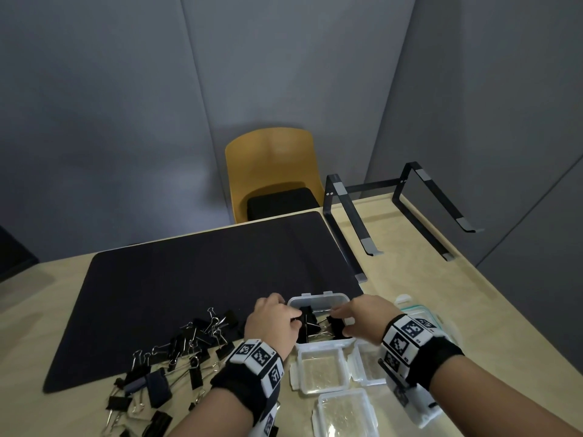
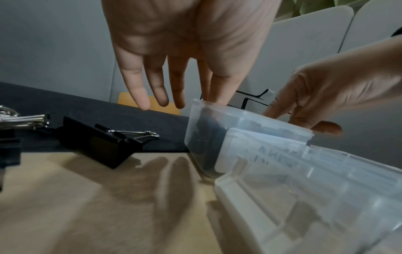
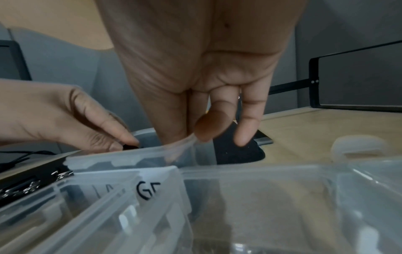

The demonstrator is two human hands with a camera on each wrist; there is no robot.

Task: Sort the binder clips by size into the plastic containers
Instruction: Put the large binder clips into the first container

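Observation:
A clear plastic container point(image 1: 318, 299) with a partly readable label ending in "GE" point(image 3: 147, 190) stands at the black mat's near edge and holds large black binder clips point(image 1: 315, 329). Both hands reach into it from above. My left hand point(image 1: 293, 324) pinches one large clip point(image 3: 130, 147) between index finger and thumb; its other fingers point(image 2: 141, 99) hang straight outside the rim point(image 2: 250, 116). My right hand point(image 1: 339, 312) grips another large clip point(image 1: 336, 324), though the rim point(image 3: 130, 158) hides its thumb tip and index tip. Several loose clips point(image 1: 189, 348) of mixed sizes lie to the left.
Small empty clear containers point(image 1: 320, 369) point(image 1: 345, 411) sit just in front of the big one. A green-rimmed lid point(image 1: 426, 310) lies to the right. Beyond are the black mat point(image 1: 205, 272), a black metal stand point(image 1: 403, 209) and a yellow chair point(image 1: 271, 171).

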